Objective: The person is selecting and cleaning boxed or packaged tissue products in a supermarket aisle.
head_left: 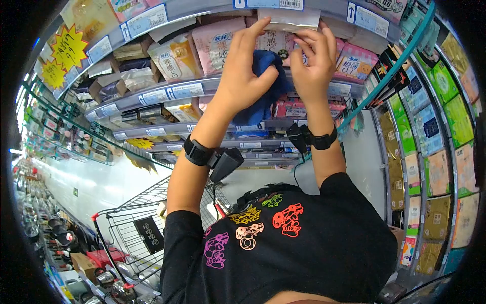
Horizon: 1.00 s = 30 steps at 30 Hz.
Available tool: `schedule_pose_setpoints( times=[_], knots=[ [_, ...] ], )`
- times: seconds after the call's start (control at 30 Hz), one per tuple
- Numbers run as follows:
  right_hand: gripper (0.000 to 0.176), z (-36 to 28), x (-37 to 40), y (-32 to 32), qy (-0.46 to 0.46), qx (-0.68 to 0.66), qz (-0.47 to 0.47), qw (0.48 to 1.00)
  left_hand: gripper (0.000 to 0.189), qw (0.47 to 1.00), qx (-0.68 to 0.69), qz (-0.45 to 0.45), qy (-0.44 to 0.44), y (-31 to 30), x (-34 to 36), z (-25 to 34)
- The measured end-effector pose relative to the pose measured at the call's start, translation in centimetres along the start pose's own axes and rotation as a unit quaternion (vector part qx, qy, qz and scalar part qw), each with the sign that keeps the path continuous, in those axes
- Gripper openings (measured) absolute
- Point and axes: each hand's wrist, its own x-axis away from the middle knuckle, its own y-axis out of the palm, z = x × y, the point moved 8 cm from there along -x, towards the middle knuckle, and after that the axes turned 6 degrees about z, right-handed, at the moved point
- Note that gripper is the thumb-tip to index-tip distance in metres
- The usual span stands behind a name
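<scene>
My left hand (pixel 248 71) is raised to the shelf, with its fingers apart and a fingertip at the left edge of a whitish packet (pixel 288 19). At that packet's right end is my right hand (pixel 315 55), its fingers bent and partly spread. A dark blue cloth (pixel 258 109) hangs between the hands, close to my left thumb; how it is held is hidden. Behind them stand pink and white packages (pixel 215 48), a yellow and white package (pixel 174 58) and a pink package (pixel 354 62).
A wire shopping cart (pixel 136 228) stands at the lower left. Shelf edges with price labels (pixel 172 92) cross the front. A teal post (pixel 387 71) slants at the right, beside another shelf of green packages (pixel 445 81). Metal pots (pixel 109 277) are at the far lower left.
</scene>
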Motion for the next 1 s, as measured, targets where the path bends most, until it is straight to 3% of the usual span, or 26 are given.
schedule_pose_setpoints(
  times=[0.07, 0.4, 0.6, 0.9, 1.0],
  knots=[
    [0.038, -0.3, -0.1, 0.5, -0.016, 0.078, -0.052, 0.995, 0.073, 0.999, -0.013, 0.011, -0.027, 0.2, -0.1, -1.1],
    [0.038, -0.3, -0.6, 1.6, -0.030, 0.168, -0.073, 0.983, 0.081, 0.997, -0.029, -0.013, -0.076, 2.2, -0.5, -3.7],
    [0.039, -0.1, 0.0, 1.9, -0.050, 0.188, -0.105, 0.975, 0.081, 0.995, 0.032, -0.028, -0.096, 2.6, -0.2, -4.0],
    [0.045, -0.3, 1.4, 1.5, 0.043, 0.039, -0.093, 0.994, 0.081, 0.997, 0.043, 0.021, -0.059, 1.9, 1.4, -4.1],
    [0.050, 0.1, 1.4, 0.9, 0.029, 0.014, -0.044, 0.999, 0.074, 0.987, 0.082, 0.058, -0.129, 1.6, 2.5, -4.5]
  ],
)
